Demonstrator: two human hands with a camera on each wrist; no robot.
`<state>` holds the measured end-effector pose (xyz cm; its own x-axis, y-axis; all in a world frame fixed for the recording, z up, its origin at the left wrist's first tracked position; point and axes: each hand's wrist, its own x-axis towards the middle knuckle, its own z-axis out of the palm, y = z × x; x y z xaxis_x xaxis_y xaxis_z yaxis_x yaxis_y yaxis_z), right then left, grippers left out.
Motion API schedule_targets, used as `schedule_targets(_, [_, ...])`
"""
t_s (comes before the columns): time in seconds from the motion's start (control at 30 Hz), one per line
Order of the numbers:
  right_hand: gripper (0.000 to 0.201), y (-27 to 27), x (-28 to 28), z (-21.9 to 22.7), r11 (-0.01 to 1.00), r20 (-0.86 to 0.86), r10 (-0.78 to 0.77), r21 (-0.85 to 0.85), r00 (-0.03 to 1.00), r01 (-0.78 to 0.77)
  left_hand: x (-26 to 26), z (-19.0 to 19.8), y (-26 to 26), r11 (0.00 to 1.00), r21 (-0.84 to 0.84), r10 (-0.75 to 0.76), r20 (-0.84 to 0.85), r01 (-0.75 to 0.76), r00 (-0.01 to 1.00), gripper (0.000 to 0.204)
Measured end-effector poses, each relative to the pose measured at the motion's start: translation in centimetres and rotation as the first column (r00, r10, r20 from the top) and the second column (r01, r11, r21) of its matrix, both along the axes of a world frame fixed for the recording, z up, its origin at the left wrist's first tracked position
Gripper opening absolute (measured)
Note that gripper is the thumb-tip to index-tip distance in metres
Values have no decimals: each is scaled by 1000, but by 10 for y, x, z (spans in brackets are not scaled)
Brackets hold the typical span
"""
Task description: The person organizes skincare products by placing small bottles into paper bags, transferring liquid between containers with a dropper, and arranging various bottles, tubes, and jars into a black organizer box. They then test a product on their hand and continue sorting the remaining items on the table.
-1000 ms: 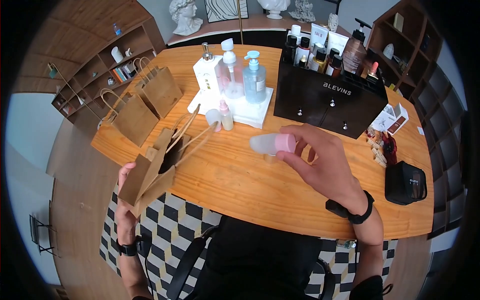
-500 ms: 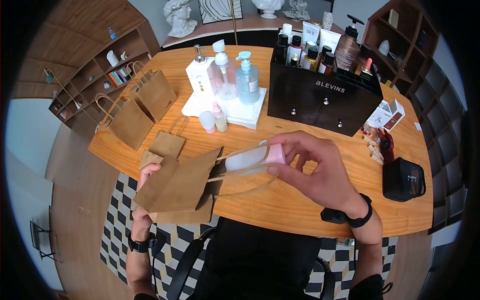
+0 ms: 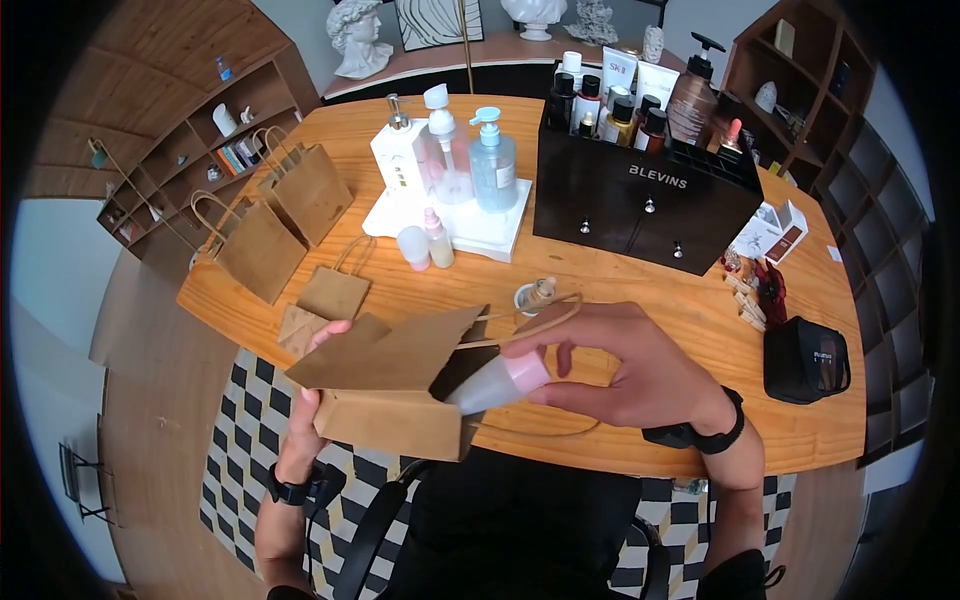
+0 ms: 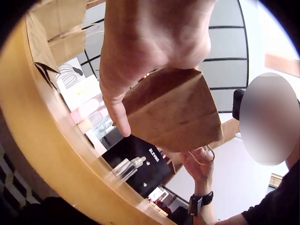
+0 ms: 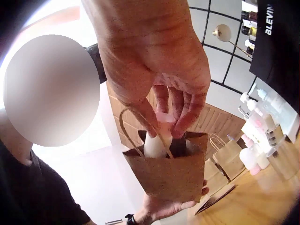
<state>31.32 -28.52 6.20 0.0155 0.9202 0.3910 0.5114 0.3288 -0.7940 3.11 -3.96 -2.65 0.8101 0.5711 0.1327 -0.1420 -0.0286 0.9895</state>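
Observation:
My left hand holds a brown paper bag from its bottom end, with the bag tipped on its side and its mouth toward the right. In the right wrist view, the twisted handles of the bag stand beside the bottle. My right hand pinches the pink end of a frosted bottle between thumb and fingers. The bottle's pale end is inside the bag's mouth, partly hidden by the paper. Behind the bag, a small clear bottle with a dropper-like top stands on the table.
A small folded paper bag lies left, near two standing paper bags. Pump bottles stand on a white tray, with two small pink-and-white bottles before it. A black cosmetics organizer and a black pouch are right.
The left hand has brought the bag rightward and turned its mouth to the right. The right hand has moved the frosted bottle down and left, into the bag's mouth.

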Motion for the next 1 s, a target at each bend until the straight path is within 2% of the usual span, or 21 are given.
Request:
schedule_targets(0.13, [35,4,-16,-11,992,148,-90,105,985,75,14,3,-16,996,43,-75,-24,76,997,112])
schedule_targets(0.17, [27,2,-18,-6,999,133,-21,35,991,17,18,5,-23,995,37,-87,-31,89,996,112])
schedule_targets(0.2, [27,-1,-22,0,999,134,-23,34,991,18,22,6,-28,994,33,-99,-38,101,994,112])
schedule_targets(0.27, [25,-9,-30,7,981,296,37,-193,954,22,26,7,-34,989,55,-138,-55,141,989,114])
schedule_targets(0.3, [28,-13,-35,5,948,305,78,-318,949,25,28,7,-39,983,9,-180,-58,181,982,116])
schedule_targets(0.33, [28,-17,-34,-3,948,306,78,-319,949,25,28,6,-44,975,-38,-223,-59,221,973,117])
schedule_targets(0.4, [28,-30,-23,-36,962,323,252,-191,912,-198,29,3,-51,961,-58,-274,-70,270,959,122])
schedule_targets(0.43, [34,-49,-23,-62,922,231,272,-341,934,-184,30,2,-56,939,-49,-343,-91,340,935,124])
schedule_targets(0.47, [34,-49,-27,-73,921,230,276,-340,933,-188,31,2,-60,913,-41,-407,-114,405,906,127])
schedule_targets(0.5, [33,-48,-29,-83,934,306,285,-300,908,-192,31,-1,-62,891,-49,-455,-122,452,882,127])
schedule_targets(0.6, [30,-44,-34,-103,958,525,285,-182,802,-221,40,-12,-68,877,-78,-481,-130,475,867,127])
schedule_targets(0.63, [30,-40,-36,-100,961,592,274,-143,758,-236,42,-13,-66,852,-167,-513,-79,496,855,121])
schedule_targets(0.67, [29,-35,-38,-93,961,654,260,-105,710,-255,43,-14,-67,856,-167,-507,-78,490,859,121])
schedule_targets(0.7, [29,-33,-37,-78,959,655,265,-106,708,-262,45,-15,-68,829,-271,-515,-31,488,857,122])
schedule_targets(0.73, [30,-22,-40,-27,896,381,307,-425,872,-130,46,-16,-69,791,-370,-517,19,486,856,122])
schedule_targets(0.77, [30,-15,-42,0,697,92,211,-712,973,-84,47,-19,-69,783,-389,-502,64,485,863,120])
schedule_targets(0.8, [30,-16,-40,-1,697,92,215,-712,972,-87,48,-17,-70,785,-389,-498,64,481,865,120])
schedule_targets(0.87, [28,-22,-34,-4,785,100,176,-615,979,-78,51,-14,-73,788,-408,-465,97,461,880,118])
schedule_targets(0.9, [28,-21,-34,0,784,100,177,-615,979,-79,52,-16,-73,788,-408,-464,97,460,880,118])
schedule_targets(0.97, [28,-21,-35,11,768,223,214,-640,951,-23,52,-21,-73,813,-373,-434,122,447,892,116])
schedule_targets(1.0, [28,-24,-35,1,767,222,214,-641,951,-23,52,-21,-72,812,-375,-435,122,447,892,116])
